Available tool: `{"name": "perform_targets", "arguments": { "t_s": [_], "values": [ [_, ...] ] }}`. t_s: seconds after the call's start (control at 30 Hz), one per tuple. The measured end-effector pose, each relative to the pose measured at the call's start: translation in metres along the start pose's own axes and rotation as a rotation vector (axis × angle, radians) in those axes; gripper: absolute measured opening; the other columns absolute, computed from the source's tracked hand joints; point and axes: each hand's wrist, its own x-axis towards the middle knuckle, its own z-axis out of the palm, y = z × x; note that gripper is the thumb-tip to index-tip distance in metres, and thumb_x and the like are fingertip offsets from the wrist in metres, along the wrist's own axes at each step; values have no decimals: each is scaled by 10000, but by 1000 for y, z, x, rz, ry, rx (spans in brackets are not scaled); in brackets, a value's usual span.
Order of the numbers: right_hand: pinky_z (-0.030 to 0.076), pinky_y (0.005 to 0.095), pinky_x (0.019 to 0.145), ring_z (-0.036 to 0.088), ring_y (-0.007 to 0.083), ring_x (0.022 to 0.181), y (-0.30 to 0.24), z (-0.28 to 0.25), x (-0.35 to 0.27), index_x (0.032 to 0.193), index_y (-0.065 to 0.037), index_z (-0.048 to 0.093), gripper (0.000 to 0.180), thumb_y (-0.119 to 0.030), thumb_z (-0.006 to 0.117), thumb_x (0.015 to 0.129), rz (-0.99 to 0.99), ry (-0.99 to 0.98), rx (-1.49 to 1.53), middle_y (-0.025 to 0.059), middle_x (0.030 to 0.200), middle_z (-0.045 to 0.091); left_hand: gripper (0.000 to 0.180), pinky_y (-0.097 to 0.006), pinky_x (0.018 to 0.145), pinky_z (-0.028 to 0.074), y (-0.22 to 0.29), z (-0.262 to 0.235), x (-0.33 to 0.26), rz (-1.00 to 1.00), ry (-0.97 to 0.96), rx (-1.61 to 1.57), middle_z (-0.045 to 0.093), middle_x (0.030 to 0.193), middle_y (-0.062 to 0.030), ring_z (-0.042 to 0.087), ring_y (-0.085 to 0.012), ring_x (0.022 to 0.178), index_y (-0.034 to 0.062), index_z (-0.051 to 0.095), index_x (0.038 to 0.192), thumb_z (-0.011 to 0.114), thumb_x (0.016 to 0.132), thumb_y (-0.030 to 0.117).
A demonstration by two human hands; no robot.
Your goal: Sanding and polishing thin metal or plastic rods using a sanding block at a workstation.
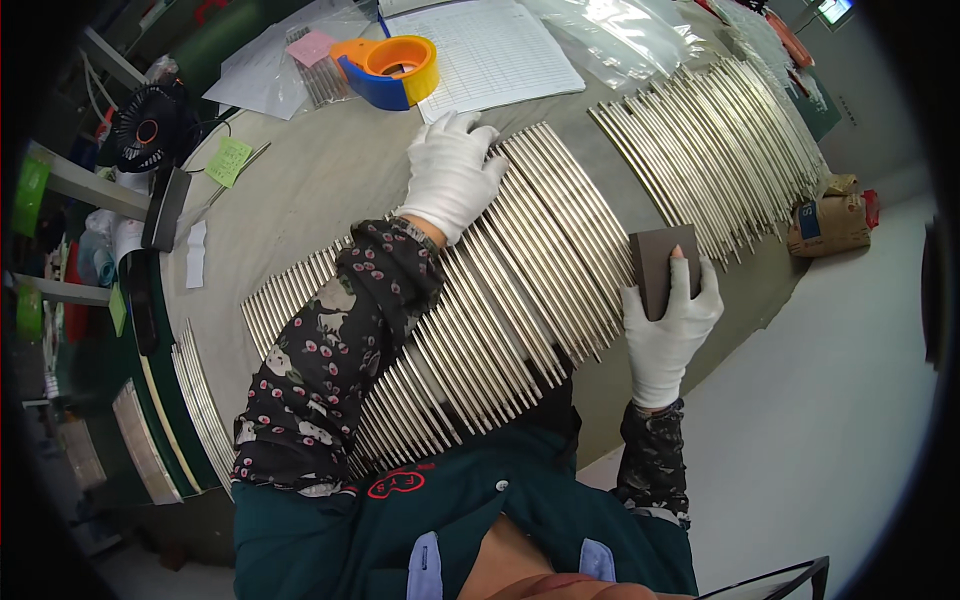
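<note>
A long row of slim silvery metal rods lies side by side in front of me on the table. My left hand, in a white glove, rests at the far ends of these rods, its fingers bent and slightly apart, with nothing visible in them. At the row's right end, my right hand, also gloved, holds a flat dark grey-brown block that looks like a sanding block. One bare fingertip pokes out of that glove onto the block. My left forearm, in a flowered sleeve, crosses over the rods and hides some.
A second batch of rods lies at the far right. Behind sit a tape dispenser, a paper form and plastic bags. To the left are a small black fan and a green note. A brown bag stands beyond the right edge.
</note>
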Motion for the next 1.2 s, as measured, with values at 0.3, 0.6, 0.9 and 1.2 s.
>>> {"name": "perform_targets", "arguments": {
  "t_s": [0.3, 0.6, 0.9, 1.2],
  "values": [
    [402, 457, 908, 444, 357, 1053, -4, 15, 2, 1239, -103, 547, 626, -195, 765, 660, -44, 9, 25, 225, 1261, 435, 326, -393, 993, 395, -7, 18, 5, 20, -6, 29, 589, 1222, -95, 520, -290, 1155, 107, 689, 1050, 656, 787, 297],
    [407, 461, 901, 444, 368, 1052, -4, 16, 3, 1227, -92, 557, 585, -183, 740, 679, 4, -32, 71, 241, 1253, 436, 246, -387, 951, 423, -9, 22, 16, -139, 32, -233, 629, 1124, -96, 548, -279, 1097, 86, 720, 874, 663, 761, 298],
    [413, 465, 895, 460, 379, 1041, -1, 22, 0, 1225, -98, 558, 592, -194, 751, 674, -34, 36, 52, 249, 1238, 448, 225, -305, 717, 476, 16, 20, 13, -390, -68, -779, 628, 788, -96, 602, -180, 733, 17, 568, 948, 672, 805, 156],
    [416, 456, 895, 471, 372, 1034, 0, 13, 11, 1211, -86, 571, 574, -187, 750, 675, -102, -25, 25, 250, 1225, 464, 245, -201, 476, 459, 17, 5, 12, -611, -113, -1278, 585, 742, -45, 564, -75, 560, 0, 489, 987, 662, 813, -14]
  ]
}}
